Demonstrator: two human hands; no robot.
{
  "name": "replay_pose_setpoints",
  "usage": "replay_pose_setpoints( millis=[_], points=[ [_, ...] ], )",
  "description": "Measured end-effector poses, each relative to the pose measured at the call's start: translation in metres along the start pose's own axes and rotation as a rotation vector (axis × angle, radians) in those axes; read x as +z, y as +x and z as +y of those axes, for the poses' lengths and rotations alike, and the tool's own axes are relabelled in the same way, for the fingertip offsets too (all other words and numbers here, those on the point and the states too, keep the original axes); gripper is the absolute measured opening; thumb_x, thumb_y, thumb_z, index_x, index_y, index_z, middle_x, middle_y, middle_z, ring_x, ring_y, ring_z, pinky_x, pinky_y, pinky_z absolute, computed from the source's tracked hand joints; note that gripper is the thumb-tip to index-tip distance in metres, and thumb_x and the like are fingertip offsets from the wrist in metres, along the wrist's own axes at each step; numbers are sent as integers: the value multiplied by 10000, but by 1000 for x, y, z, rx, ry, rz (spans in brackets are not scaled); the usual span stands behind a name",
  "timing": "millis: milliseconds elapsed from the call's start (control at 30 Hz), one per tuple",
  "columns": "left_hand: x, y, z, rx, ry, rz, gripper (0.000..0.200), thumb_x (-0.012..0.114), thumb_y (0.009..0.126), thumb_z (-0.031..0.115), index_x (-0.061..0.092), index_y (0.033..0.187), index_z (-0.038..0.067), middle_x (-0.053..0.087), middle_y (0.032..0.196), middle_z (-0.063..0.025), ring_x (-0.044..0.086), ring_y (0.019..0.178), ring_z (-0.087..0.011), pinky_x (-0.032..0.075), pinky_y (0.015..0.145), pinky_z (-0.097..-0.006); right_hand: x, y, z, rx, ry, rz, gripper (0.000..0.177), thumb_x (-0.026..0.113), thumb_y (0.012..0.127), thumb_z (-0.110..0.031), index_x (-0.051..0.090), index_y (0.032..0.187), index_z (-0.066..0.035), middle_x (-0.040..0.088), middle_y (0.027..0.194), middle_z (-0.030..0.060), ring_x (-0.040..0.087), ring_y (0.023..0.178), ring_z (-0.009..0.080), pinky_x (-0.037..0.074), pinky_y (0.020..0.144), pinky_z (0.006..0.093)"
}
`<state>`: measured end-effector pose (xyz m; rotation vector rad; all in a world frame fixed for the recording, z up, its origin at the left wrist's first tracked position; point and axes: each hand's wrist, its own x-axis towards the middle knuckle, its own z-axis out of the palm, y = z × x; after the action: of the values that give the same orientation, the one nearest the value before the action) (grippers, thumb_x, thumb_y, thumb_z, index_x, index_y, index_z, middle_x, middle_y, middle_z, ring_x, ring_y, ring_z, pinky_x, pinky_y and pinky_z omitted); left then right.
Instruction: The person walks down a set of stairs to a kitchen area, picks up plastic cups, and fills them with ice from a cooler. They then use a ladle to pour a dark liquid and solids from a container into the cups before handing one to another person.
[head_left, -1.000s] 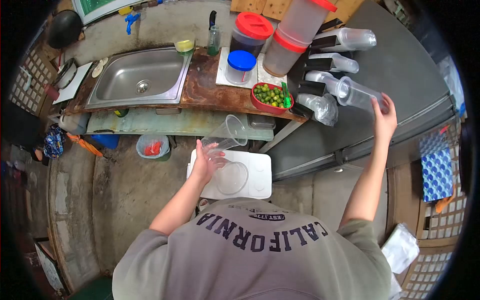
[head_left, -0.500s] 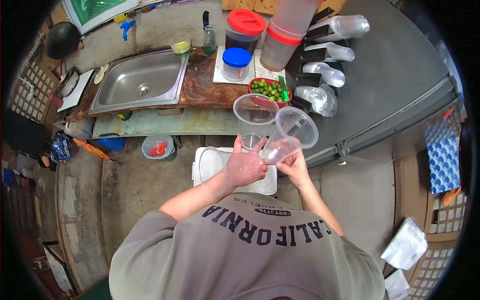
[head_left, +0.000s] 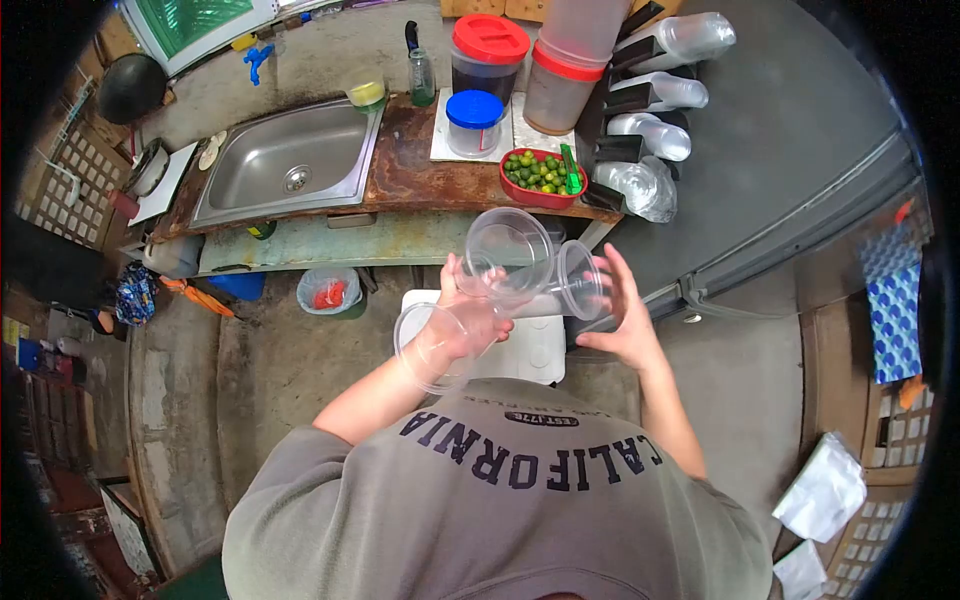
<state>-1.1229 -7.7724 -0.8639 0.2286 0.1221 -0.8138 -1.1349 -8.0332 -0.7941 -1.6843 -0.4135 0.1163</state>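
Observation:
Three clear plastic cups are bunched at my left hand (head_left: 468,305), whose fingers are curled around them. One cup (head_left: 508,255) points its wide mouth up toward me. Another cup (head_left: 572,285) lies sideways, its rim facing right. The third cup (head_left: 432,348) hangs over my left wrist side, rim toward me. How their bases sit in the palm is partly hidden by the clear layers. My right hand (head_left: 632,325) is open just right of the sideways cup, thumb and fingers spread; it appears to hold nothing.
Below the hands stands a white lidded box (head_left: 530,350). Ahead, a red basket of green citrus (head_left: 540,195) sits on the counter beside a blue-lidded tub (head_left: 474,125). Stacked cups in holders (head_left: 655,90) line the grey fridge (head_left: 780,130). A sink (head_left: 290,150) is at left.
My right hand has let go of the right-hand cup and opened, moving right. That cup has tipped sideways against my left hand. The left cup has shifted lower.

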Motion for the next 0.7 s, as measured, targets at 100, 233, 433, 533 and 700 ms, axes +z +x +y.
replay_pose_setpoints(
  millis=[100, 233, 433, 533, 700],
  points=[
    [-2, -7, -2, 71, 134, 55, 728, 330, 723, 849, 536, 1055, 235, 485, 1270, -181, 568, 665, -281, 461, 643, -380, -4, 6, -28, 83, -325, -56, 1119, 860, 514, -133, 241, 1446, -98, 402, 1328, 113, 442, 1194, 217, 408, 938, 362],
    [-1, -10, 0, 95, 197, 97, 752, 307, 722, 858, 551, 1032, 218, 491, 1246, -179, 561, 666, -302, 462, 649, -391, -5, 14, -23, 82, -311, -70, 1104, 856, 508, -133, 266, 1440, -112, 439, 1280, 89, 462, 1142, 201, 408, 926, 335],
    [2, -15, -6, 116, 196, 188, 796, 299, 731, 848, 433, 1136, 176, 415, 1308, -231, 546, 629, -344, 463, 605, -410, 1, 11, -25, 21, -398, -140, 1140, 873, 501, -208, 236, 1443, -135, 439, 1237, 103, 457, 1128, 220, 396, 923, 356],
    [3, -17, -8, 120, 203, 194, 786, 278, 743, 842, 448, 1125, 177, 420, 1322, -229, 539, 624, -345, 461, 606, -405, 1, 9, -21, 6, -390, -122, 1054, 852, 514, -198, 285, 1399, -118, 436, 1220, 116, 457, 1124, 235, 393, 932, 367],
    [0, -14, -10, 145, 190, 136, 728, 320, 741, 835, 549, 1011, 199, 473, 1263, -209, 575, 649, -357, 480, 569, -419, -2, 1, -28, -88, -428, -82, 952, 829, 532, -178, 333, 1340, -91, 444, 1180, 127, 468, 1087, 245, 394, 942, 365]
  ],
)
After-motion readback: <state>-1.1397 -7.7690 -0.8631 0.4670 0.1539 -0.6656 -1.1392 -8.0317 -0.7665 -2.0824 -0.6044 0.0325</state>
